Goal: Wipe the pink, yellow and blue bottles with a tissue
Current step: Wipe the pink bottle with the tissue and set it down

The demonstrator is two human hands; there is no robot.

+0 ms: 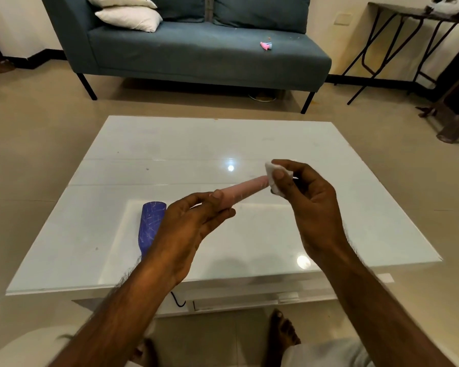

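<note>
Your left hand [194,221] is wrapped around the lower part of the pink bottle [245,192], holding it off the glass-topped table [170,144] with its narrow end pointing away from you and to the right; your right hand [305,197] pinches a folded white tissue [272,181] between thumb and fingers, pressed against that far tip. The blue bottle [151,223] lies on its side on the table just behind your left wrist, partly hidden by it; the yellow bottle is not in view, so you will need to look for it later.

To do this stroke well, keep the left grip firm but low on the body, so the upper length stays bare for the tissue; the bottle looks smooth and slim, and a loose hold would likely let it twist away under the rubbing. Close the tissue around the neck rather than dabbing one side; then draw it along the body towards your left hand while turning the bottle a little with those fingers, so each pass meets a fresh strip. When you reach your own fingers, shift the left hand to the cleaned end and wipe the part it covered; otherwise that patch is left untouched. Refold the tissue if its face looks soiled; set the bottle down apart from the blue one, so cleaned and uncleaned do not mix.
</note>
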